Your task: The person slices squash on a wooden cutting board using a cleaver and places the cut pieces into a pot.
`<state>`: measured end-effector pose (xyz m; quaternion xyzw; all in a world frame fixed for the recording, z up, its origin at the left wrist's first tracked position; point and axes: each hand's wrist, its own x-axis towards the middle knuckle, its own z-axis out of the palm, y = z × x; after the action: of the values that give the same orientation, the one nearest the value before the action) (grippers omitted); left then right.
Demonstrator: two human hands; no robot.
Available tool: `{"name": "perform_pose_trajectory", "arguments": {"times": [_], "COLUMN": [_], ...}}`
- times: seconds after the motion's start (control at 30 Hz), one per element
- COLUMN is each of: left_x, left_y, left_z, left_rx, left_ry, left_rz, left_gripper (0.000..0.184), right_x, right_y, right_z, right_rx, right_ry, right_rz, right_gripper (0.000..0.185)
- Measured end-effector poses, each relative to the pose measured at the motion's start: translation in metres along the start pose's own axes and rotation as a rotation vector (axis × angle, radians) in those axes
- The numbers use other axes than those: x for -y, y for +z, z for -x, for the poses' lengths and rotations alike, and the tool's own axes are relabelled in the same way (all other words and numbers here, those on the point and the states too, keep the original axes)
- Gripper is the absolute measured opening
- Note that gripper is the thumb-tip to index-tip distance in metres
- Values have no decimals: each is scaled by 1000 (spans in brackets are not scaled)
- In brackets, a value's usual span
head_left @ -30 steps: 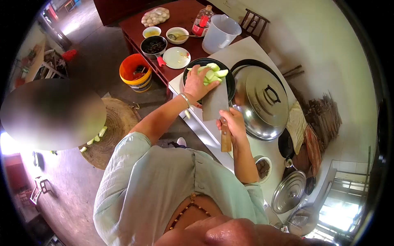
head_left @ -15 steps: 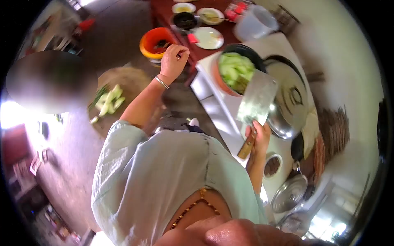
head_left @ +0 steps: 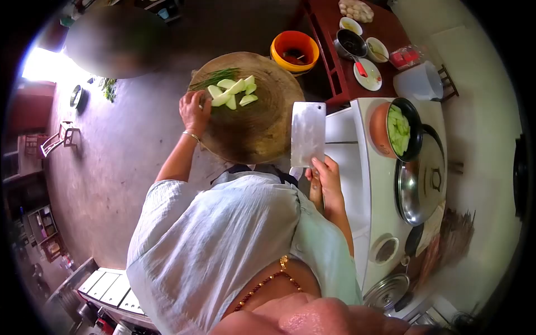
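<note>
My right hand [head_left: 328,180] grips the wooden handle of a cleaver [head_left: 307,133]. Its broad steel blade points away from me, between the round wooden chopping block [head_left: 245,139] and the white counter. At the block's left edge, my left hand [head_left: 195,113] holds nothing visible, fingers bent and slightly apart. Just right of those fingers lie several pale green vegetable pieces [head_left: 237,89]. Behind the pieces is a small bunch of thin green stalks [head_left: 215,77]. On the counter, a pot [head_left: 381,129] holds more cut green pieces [head_left: 397,131].
An orange bucket [head_left: 295,39] stands beyond the block. The red table [head_left: 329,53] carries bowls, a plate [head_left: 368,84] and a pale plastic bucket [head_left: 419,81]. A large lidded pan [head_left: 421,184] is set into the white counter [head_left: 357,245] on my right.
My view has turned left toward the chopping block. My left hand has gone from beside the orange bucket to the vegetable pieces. The cleaver has moved away from the pot, still in my right hand.
</note>
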<state>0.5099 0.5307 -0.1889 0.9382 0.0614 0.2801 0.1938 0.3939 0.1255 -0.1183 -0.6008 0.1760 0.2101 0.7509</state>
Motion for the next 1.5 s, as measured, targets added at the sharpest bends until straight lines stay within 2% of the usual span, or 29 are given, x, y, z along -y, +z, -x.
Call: {"name": "perform_pose_trajectory", "arguments": {"times": [0.13,0.23,0.33,0.47,0.57,0.77,0.8,0.93,1.03,1.07,1.17,1.27,1.37,1.5], "left_x": [9,13,13,14,6,-20,-23,-37,-38,-39,-33,-27,-21,-7], "left_y": [9,11,4,5,6,9,9,11,15,14,17,15,3,-1], "left_z": [18,27,30,32,24,-11,-14,-17,-17,-15,-7,-5,-13,-3], "left_rx": [15,38,92,122,78,254,326,397,410,333,406,334,197,204], "left_ry": [51,45,-28,-17,-94,201,204,237,254,312,259,237,300,194], "left_rz": [116,171,299,355,425,286,208,86,191,219,360,476,328,294], "left_gripper": [30,31,33,39,44,66,74,79,76,69,63,57,58,65], "right_x": [-18,-26,-38,-44,-40,-32,-30,-31,-30,-30,-26,-8,1,-6], "right_y": [37,55,61,73,80,80,80,81,83,82,83,90,84,78], "right_z": [-34,-56,-83,-108,-119,-130,-129,-127,-125,-124,-126,-135,-146,-153], "right_rx": [50,65,60,37,38,68,65,52,73,80,97,66,64,89], "right_ry": [57,35,41,68,53,62,64,40,29,22,-4,-24,12,48], "right_rz": [65,49,49,-40,-69,-69,-69,-38,-43,-12,87,177,176,110], "right_gripper": [17,10,12,13,13,13,13,13,13,13,13,14,14,16]}}
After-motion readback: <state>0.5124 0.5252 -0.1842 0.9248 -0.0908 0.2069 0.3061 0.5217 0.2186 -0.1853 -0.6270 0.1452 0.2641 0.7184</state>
